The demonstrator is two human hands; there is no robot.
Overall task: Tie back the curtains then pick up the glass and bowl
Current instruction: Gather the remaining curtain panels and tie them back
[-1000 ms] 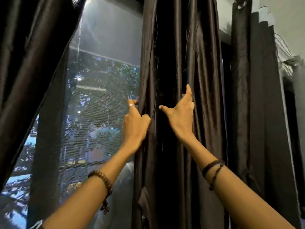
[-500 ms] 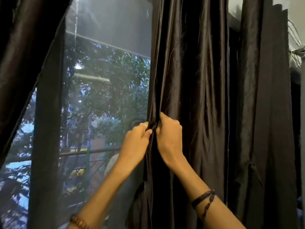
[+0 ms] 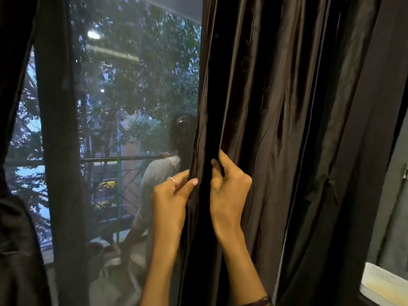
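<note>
Hands work side by side on the inner edge of the right curtain (image 3: 276, 129). The left hand (image 3: 171, 195) pinches the leading hem between thumb and curled fingers, a ring on one finger; the right hand (image 3: 228, 191) is closed round a fold just beside it, fingers wrapped into the cloth. They sit almost touching, at the same height, which suits gathering the fabric into one bunch: one hand fixes the edge while the other draws the next pleat in against it.

This curtain hangs in deep vertical folds over the right of the window (image 3: 132, 107), and its lower part narrows towards the hands. The left curtain (image 3: 19, 151) is pulled aside at the far left edge of view. Between them the mesh-screened pane shows trees, a railing and a dim reflection.

No tie or cord is visible, so the tying itself looks not yet begun; this seems to be the gathering stage. Neither glass nor bowl is in view. A pale object (image 3: 384, 286) sits at the lower right, too cropped to identify.
</note>
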